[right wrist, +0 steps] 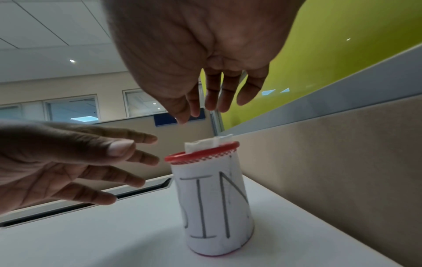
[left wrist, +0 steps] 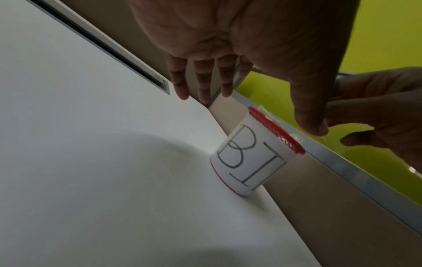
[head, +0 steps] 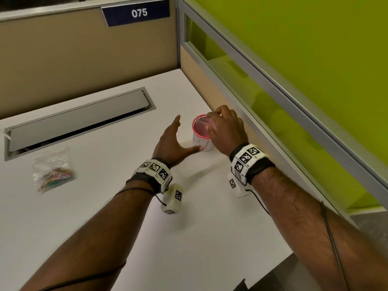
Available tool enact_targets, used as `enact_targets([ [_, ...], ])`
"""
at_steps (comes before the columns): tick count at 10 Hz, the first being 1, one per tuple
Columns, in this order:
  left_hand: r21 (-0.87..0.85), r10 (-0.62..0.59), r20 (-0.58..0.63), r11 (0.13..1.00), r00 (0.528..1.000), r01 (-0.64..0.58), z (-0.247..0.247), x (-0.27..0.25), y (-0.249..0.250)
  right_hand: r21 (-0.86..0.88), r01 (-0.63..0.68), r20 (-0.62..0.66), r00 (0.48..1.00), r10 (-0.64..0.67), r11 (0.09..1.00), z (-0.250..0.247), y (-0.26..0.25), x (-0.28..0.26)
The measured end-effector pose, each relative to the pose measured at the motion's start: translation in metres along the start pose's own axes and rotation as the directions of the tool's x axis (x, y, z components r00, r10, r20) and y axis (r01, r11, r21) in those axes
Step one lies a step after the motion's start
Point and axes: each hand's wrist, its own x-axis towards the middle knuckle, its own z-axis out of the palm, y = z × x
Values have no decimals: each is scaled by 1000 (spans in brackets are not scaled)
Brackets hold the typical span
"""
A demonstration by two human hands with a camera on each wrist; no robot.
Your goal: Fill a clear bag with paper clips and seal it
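Observation:
A red mesh cup wrapped in white paper with hand-drawn letters stands on the white desk near the right partition, also seen in the left wrist view and right wrist view. Clear bag material sticks up from its rim. My right hand hovers over the cup, fingers hanging loosely just above the bag. My left hand is spread open beside the cup's left side, apart from it. A clear bag holding coloured paper clips lies far left on the desk.
A grey cable-slot flap is set into the desk behind the hands. A beige partition with a metal rail and green glass runs close along the cup's right. The desk's front edge lies at lower right.

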Motion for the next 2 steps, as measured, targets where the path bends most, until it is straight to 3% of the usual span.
enact_targets([
  [2,34,-14,-75,999,997,17,-54,-68,-24,151,142,-75,988,-132,978,-4,-40,-37],
])
